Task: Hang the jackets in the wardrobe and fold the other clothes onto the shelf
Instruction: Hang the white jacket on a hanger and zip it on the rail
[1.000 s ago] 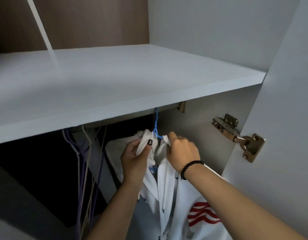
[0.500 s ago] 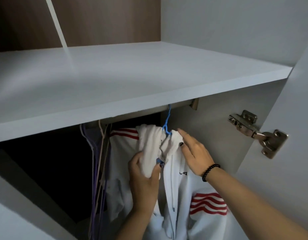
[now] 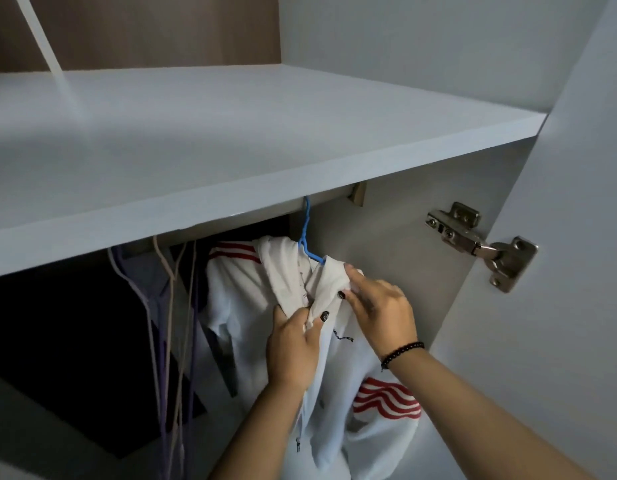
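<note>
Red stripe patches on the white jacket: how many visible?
2: one red stripe patch by the shoulder, upper left; another red stripe patch lower right, below the right wrist. Folds may hide more.

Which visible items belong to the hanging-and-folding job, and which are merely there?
In play: white jacket, blue hanger, shelf, left hand, right hand.
Merely there: empty hangers, door hinge, beaded bracelet.

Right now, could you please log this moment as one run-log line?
white jacket: on blue hanger | left hand: pinching collar | right hand: on collar | shelf: bare
</note>
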`<state>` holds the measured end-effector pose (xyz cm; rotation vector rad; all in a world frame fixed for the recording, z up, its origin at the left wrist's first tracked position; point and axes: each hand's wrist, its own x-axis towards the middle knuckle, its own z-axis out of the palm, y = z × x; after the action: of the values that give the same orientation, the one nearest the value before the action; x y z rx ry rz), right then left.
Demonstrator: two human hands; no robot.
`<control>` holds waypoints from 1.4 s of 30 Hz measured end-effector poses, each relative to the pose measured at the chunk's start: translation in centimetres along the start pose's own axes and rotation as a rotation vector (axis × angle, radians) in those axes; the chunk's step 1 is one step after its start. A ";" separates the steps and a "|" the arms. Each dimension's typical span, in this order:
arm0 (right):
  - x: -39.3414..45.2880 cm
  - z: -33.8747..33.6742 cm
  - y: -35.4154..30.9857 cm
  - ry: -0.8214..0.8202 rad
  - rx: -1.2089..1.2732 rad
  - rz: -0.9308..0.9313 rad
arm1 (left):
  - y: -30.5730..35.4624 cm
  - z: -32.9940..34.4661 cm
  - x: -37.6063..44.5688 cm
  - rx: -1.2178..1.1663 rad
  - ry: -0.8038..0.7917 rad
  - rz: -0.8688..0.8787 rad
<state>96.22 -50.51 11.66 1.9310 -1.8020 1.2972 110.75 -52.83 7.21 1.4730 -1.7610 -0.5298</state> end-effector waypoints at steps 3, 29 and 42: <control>-1.2 0.9 0.1 0.086 -0.175 -0.170 | -2.1 0.0 -2.1 -0.056 0.061 -0.039; -17.4 2.5 -7.8 -0.397 0.307 0.452 | -1.3 -4.8 -7.3 -0.382 -0.140 -0.006; -16.5 2.4 -5.9 -0.375 0.336 0.566 | -0.8 -7.6 -6.9 -0.728 -0.484 -0.017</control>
<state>104.60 -39.07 1.15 2.0115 -2.6038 1.5613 117.33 -45.26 9.38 0.8791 -1.6228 -1.4512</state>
